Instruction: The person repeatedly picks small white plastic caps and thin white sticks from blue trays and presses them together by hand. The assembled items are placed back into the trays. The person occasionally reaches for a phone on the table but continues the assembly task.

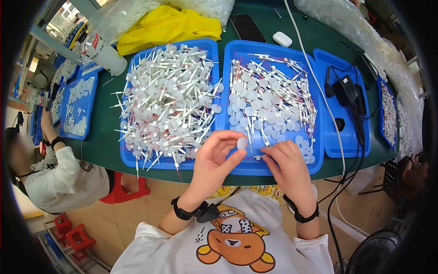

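My left hand [213, 157] is closed in a pinch around a round, translucent white disc [242, 143], held up over the front of the middle blue tray [248, 168]. Just to its right, my right hand [290, 165] is closed too. A small white stick piece [258, 157] pokes out by its thumb and fingertips; most of it is hidden. Behind both hands, that tray holds many loose discs [275, 85] and thin white sticks with red wires [303, 91]. A heaped blue tray [214, 45] at left carries sticks with discs on them.
At right, another blue tray [335, 144] bears a black power adapter [346, 90] and cables. A white cable [315, 75] crosses the middle tray. Behind lie a phone [247, 27], white earbud case [282, 39] and yellow bag [169, 25]. A co-worker [64, 182] sits at left.
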Demonstrator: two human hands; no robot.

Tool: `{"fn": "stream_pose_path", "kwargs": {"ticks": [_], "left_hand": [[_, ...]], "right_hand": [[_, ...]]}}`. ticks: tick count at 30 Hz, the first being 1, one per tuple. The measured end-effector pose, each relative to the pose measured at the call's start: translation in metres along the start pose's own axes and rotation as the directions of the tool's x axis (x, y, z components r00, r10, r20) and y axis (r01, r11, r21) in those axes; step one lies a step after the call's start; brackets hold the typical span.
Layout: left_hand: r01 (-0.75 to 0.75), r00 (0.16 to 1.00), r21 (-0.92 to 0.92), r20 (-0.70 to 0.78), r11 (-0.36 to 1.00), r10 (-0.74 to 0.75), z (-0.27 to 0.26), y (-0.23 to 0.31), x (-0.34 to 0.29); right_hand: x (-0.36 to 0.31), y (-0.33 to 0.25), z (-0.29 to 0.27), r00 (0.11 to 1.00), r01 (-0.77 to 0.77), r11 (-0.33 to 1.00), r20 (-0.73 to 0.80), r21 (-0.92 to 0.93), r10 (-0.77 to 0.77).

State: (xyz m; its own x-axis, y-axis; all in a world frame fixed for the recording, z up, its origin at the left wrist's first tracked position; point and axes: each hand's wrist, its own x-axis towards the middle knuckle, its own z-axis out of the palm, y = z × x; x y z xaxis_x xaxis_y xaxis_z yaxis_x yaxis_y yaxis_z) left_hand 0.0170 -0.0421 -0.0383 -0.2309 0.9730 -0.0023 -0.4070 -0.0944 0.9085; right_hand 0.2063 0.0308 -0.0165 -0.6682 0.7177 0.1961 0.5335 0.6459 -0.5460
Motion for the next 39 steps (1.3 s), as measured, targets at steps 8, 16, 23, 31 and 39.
{"fn": "stream_pose_path", "kwargs": {"ticks": [8,16,23,31,39], "left_hand": [[0.045,0.999,-0.048,0.012,0.998,-0.044,-0.002,0.008,-0.005],[-0.057,0.990,-0.196,0.114,0.979,0.080,-0.006,0.002,-0.007],[-0.027,0.985,-0.236,0.160,0.971,0.066,-0.002,0.006,-0.007],[0.000,0.985,-0.247,0.169,0.969,0.043,-0.005,0.005,-0.006],[0.017,0.979,-0.021,0.203,1.000,-0.013,0.000,0.006,-0.007]], "right_hand": [[0.010,0.007,-0.003,0.991,0.039,0.996,0.130,-0.075,-0.029],[0.005,-0.026,-0.026,0.960,0.137,0.991,-0.247,0.008,-0.131],[0.002,-0.028,-0.030,0.939,0.229,0.971,-0.247,-0.072,-0.240],[0.000,-0.025,-0.029,0.945,0.235,0.968,-0.212,-0.090,-0.249],[0.005,-0.031,-0.037,0.916,0.348,0.923,-0.147,-0.164,-0.372]]}}
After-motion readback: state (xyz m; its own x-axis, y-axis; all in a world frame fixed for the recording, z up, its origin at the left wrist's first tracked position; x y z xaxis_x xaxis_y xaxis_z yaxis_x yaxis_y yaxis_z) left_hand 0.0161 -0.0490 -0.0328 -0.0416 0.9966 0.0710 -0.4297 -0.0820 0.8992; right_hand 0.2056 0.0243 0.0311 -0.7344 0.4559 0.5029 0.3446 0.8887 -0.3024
